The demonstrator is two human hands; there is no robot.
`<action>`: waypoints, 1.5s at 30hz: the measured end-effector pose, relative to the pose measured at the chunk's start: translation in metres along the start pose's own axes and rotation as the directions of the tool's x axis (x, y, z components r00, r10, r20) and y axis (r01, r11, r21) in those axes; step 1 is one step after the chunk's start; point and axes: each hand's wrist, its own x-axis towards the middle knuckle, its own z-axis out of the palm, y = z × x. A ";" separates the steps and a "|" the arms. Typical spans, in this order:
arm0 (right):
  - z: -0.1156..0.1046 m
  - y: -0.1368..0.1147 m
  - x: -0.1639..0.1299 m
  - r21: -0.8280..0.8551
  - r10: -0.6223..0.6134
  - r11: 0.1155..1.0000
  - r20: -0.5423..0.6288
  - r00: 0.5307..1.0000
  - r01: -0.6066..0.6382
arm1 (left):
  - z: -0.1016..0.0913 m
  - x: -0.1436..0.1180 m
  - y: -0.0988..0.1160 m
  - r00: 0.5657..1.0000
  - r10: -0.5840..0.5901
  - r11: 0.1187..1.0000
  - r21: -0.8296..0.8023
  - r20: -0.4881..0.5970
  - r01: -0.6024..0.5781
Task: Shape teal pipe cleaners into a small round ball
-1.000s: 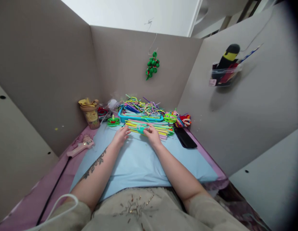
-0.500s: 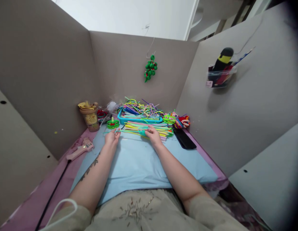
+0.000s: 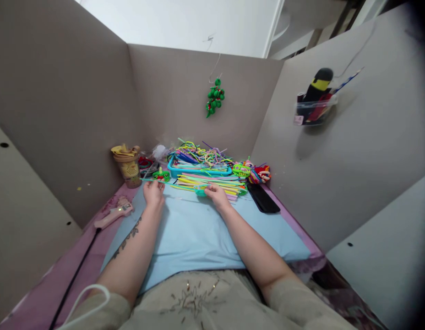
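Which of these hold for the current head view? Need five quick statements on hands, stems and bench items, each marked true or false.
1. The right hand holds a small teal piece. True.
2. The left hand grips the pink glue gun. False: it holds a thin teal strand; the glue gun lies apart from it on the pink cloth.
3. The blue tub stands beyond the laid-out stems. True.
4. The black flat item lies left of the left hand. False: it lies to the right of the right hand.
5. A green ornament hangs in front of the back panel. True.
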 end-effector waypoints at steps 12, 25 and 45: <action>0.002 -0.004 -0.001 0.022 0.011 1.000 0.011 1.000 -0.011 | -0.001 0.004 -0.005 0.990 -0.131 0.970 0.200 -0.041 0.137; 0.000 -0.003 0.001 0.050 -0.012 0.999 -0.033 0.999 0.014 | 0.002 -0.028 -0.014 0.692 -0.239 0.556 0.680 0.681 -0.478; 0.005 -0.013 -0.005 0.009 -0.085 0.996 0.029 0.996 0.085 | 0.007 -0.033 -0.010 0.729 -0.214 0.715 0.613 0.650 -0.337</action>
